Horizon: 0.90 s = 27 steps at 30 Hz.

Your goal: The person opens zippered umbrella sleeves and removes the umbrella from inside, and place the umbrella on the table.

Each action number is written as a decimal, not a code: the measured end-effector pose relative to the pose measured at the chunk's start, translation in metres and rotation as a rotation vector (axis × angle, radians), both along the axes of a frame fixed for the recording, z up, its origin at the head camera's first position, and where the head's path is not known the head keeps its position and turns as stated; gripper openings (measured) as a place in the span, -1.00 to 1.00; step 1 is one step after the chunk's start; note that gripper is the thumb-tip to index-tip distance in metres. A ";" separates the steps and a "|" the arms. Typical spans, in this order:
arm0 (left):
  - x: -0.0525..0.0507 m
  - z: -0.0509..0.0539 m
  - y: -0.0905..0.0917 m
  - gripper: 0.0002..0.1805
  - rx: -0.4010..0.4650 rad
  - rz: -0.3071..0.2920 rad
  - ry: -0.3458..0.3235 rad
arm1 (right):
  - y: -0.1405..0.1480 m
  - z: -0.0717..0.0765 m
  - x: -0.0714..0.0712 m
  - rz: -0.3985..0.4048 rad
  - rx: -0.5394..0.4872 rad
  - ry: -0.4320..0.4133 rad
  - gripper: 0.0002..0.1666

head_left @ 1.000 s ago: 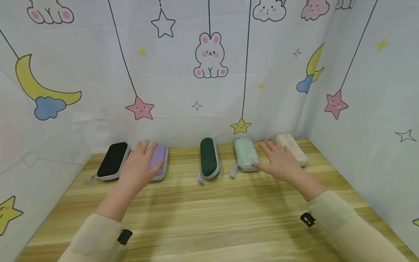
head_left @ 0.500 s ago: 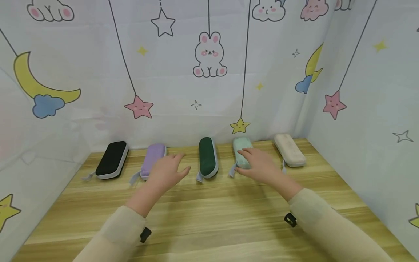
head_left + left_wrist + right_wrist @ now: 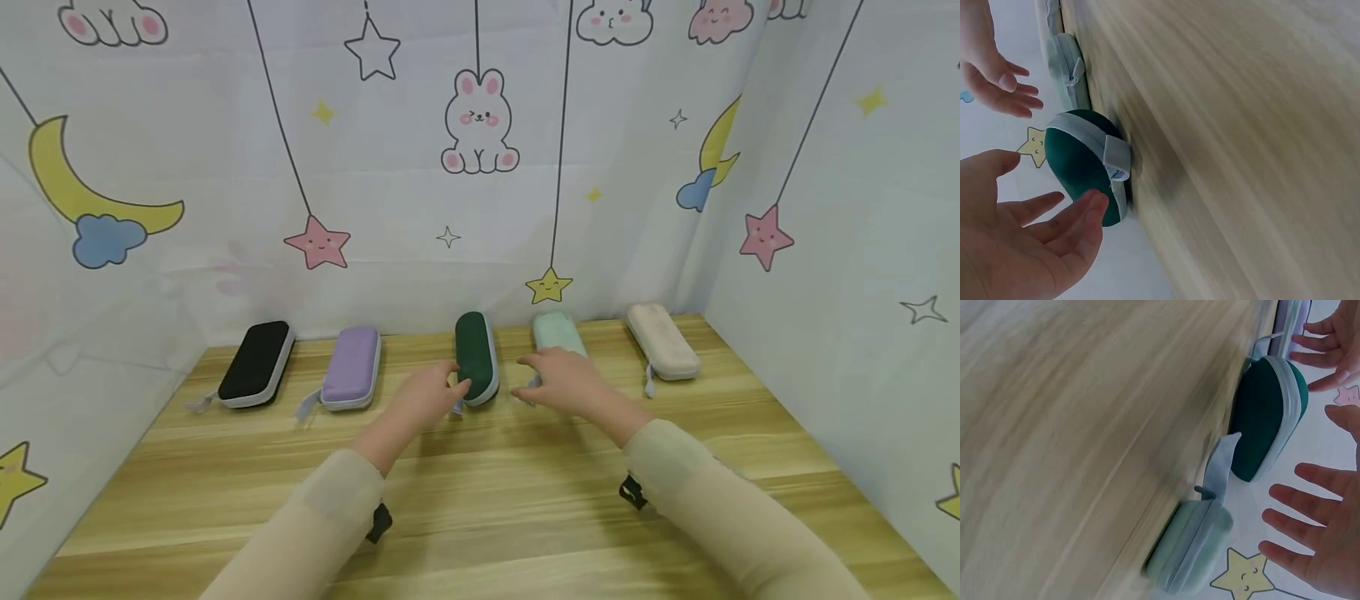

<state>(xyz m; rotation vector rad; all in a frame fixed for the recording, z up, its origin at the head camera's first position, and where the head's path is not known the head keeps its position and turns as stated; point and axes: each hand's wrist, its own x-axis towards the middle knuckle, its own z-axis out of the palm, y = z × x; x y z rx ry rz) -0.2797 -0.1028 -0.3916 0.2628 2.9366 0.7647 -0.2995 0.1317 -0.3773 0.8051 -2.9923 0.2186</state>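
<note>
Near the green case [image 3: 475,353], wrist views alone show both hands [image 3: 1025,240] [image 3: 1330,540] palm-side, fingers loosely apart.

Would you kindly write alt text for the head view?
A left hand is by a green case and a right hand by a mint case on a wooden table; a black case and purple case lie left, a cream case right.
</note>
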 end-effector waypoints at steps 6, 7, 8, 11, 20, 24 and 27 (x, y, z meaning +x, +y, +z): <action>-0.009 -0.011 0.007 -0.29 0.057 0.033 -0.073 | -0.015 -0.013 -0.010 0.015 0.010 -0.027 -0.35; -0.011 -0.013 0.009 -0.28 0.065 0.030 -0.079 | -0.018 -0.015 -0.011 0.014 0.013 -0.032 -0.36; -0.011 -0.014 0.010 -0.28 0.071 0.025 -0.079 | -0.020 -0.017 -0.012 0.013 0.017 -0.037 -0.37; -0.014 -0.017 0.014 -0.28 0.079 0.013 -0.066 | -0.025 -0.022 -0.013 0.012 0.032 -0.050 -0.37; -0.022 -0.017 0.027 -0.30 0.036 0.113 -0.064 | -0.030 -0.027 -0.010 0.012 0.061 -0.049 -0.36; -0.025 -0.013 0.035 -0.32 -0.050 0.156 -0.061 | -0.031 -0.027 -0.010 0.023 0.053 -0.041 -0.38; -0.026 -0.008 0.038 -0.37 -0.123 0.157 -0.044 | -0.031 -0.027 -0.009 0.044 0.044 -0.041 -0.40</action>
